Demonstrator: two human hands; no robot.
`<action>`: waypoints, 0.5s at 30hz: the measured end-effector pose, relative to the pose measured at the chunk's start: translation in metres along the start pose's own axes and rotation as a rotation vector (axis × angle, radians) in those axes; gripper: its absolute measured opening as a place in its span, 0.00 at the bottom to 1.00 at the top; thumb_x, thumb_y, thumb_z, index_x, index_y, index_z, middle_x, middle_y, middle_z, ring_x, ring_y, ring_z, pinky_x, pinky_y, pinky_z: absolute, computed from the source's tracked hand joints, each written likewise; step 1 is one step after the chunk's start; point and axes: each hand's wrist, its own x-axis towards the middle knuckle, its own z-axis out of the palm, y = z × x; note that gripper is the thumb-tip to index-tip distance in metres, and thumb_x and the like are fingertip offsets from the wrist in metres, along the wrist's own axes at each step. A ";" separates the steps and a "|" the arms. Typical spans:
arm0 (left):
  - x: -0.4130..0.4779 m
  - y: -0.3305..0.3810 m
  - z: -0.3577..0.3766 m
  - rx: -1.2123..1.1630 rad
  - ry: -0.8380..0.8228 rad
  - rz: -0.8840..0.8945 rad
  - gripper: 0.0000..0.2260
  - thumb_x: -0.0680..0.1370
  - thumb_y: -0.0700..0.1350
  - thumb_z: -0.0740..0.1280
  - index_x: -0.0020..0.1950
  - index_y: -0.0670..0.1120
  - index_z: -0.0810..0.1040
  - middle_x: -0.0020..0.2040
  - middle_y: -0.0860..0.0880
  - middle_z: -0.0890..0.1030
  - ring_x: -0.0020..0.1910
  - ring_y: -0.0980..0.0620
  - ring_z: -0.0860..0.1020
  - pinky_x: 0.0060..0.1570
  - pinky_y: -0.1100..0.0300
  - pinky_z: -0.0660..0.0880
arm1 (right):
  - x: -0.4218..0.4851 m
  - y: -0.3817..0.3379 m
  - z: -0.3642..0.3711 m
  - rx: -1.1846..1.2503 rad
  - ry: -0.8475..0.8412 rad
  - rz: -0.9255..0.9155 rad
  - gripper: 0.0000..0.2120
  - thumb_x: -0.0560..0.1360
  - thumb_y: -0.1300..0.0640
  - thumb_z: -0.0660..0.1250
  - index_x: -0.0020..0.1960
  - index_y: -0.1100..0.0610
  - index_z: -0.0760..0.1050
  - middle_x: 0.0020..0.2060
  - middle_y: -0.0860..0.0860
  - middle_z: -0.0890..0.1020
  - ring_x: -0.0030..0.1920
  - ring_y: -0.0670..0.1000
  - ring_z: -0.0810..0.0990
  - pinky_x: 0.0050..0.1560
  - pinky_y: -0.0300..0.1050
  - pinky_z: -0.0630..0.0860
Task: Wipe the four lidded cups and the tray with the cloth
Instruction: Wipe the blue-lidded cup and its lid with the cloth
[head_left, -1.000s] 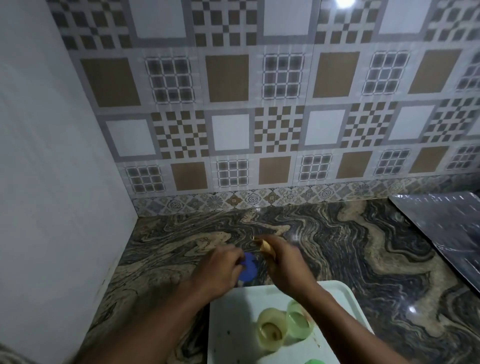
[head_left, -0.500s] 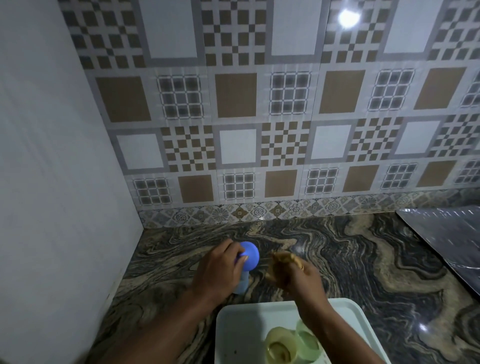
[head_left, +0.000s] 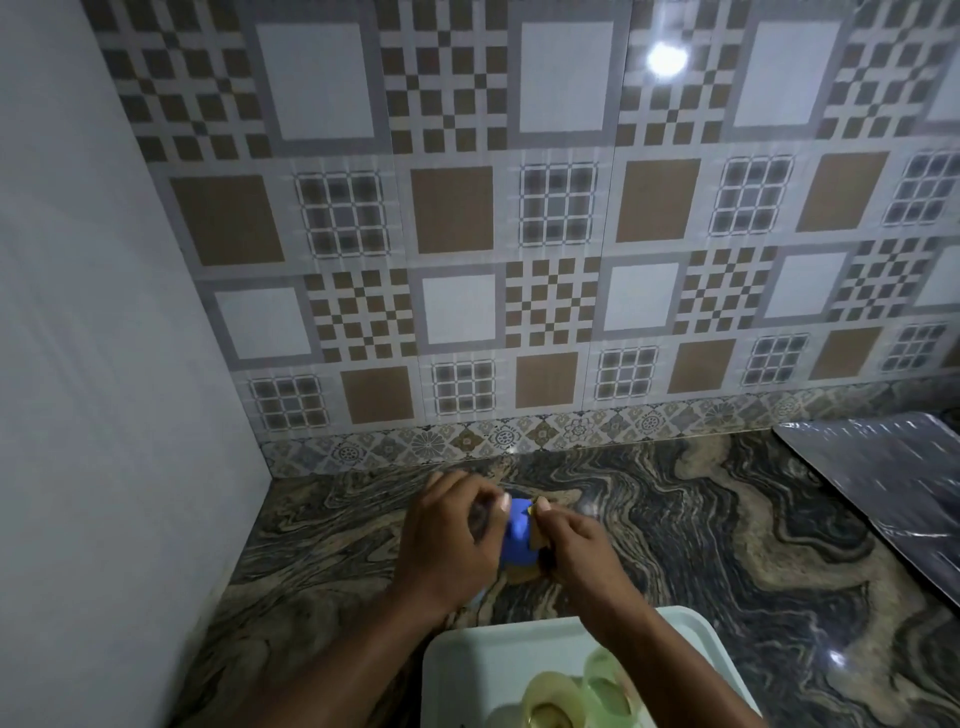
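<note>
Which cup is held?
The blue cup, in the left hand; the right hand pinches the cloth; the yellow cup and green cup sit on the tray.

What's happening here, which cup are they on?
A person is working at a marbled counter. The left hand grips a blue cup just beyond the white tray, while the right hand holds a small yellowish cloth against the cup's side. A yellowish cup and a green cup sit on the tray. The frame edge cuts the tray off, so no fourth cup shows.
</note>
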 end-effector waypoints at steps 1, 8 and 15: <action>0.008 -0.002 -0.004 -0.075 -0.036 -0.093 0.08 0.79 0.52 0.65 0.43 0.51 0.80 0.40 0.55 0.80 0.42 0.52 0.77 0.46 0.57 0.75 | -0.001 -0.006 -0.003 -0.042 -0.063 0.011 0.20 0.83 0.53 0.60 0.48 0.70 0.80 0.39 0.67 0.83 0.36 0.56 0.83 0.39 0.49 0.80; 0.048 -0.011 -0.024 -0.384 -0.729 -0.421 0.16 0.81 0.49 0.67 0.47 0.36 0.84 0.44 0.37 0.85 0.38 0.49 0.81 0.42 0.57 0.79 | 0.010 -0.036 -0.018 -0.358 -0.350 0.023 0.16 0.83 0.52 0.61 0.40 0.59 0.78 0.28 0.46 0.75 0.29 0.45 0.69 0.33 0.37 0.66; 0.052 -0.003 -0.020 -0.644 -0.729 -0.415 0.13 0.80 0.45 0.68 0.35 0.50 0.83 0.33 0.51 0.78 0.34 0.53 0.71 0.37 0.62 0.70 | 0.010 -0.034 -0.027 -0.131 -0.355 0.016 0.31 0.76 0.45 0.69 0.53 0.76 0.72 0.43 0.65 0.77 0.44 0.63 0.76 0.48 0.59 0.77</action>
